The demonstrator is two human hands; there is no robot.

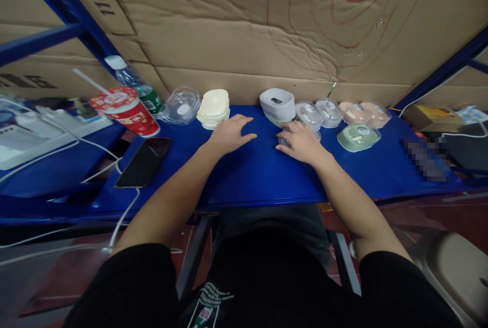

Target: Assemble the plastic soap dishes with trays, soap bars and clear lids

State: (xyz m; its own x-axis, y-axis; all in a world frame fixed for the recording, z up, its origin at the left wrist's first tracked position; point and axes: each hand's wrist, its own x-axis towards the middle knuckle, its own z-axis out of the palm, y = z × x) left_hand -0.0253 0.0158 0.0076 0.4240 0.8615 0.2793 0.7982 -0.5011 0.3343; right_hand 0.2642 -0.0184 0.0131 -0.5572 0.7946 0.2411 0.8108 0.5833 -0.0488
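My left hand (232,135) is over the blue table, its fingers apart and nothing in them, just right of a stack of cream containers (214,108). My right hand (300,142) has its fingers spread above a small clear piece, mostly hidden under the palm; whether they touch is unclear. Behind that hand stands a stack of grey containers (277,104). Clear-lidded grey containers (308,114) sit beside it, with peach ones (354,113) farther right and a green one (359,137) in front of those.
At the left are clear containers (183,107), a red cup (131,113) with a straw, a bottle (143,91) and a black phone (144,162). Cardboard (229,23) walls the back. A power strip (53,135) with cables lies far left.
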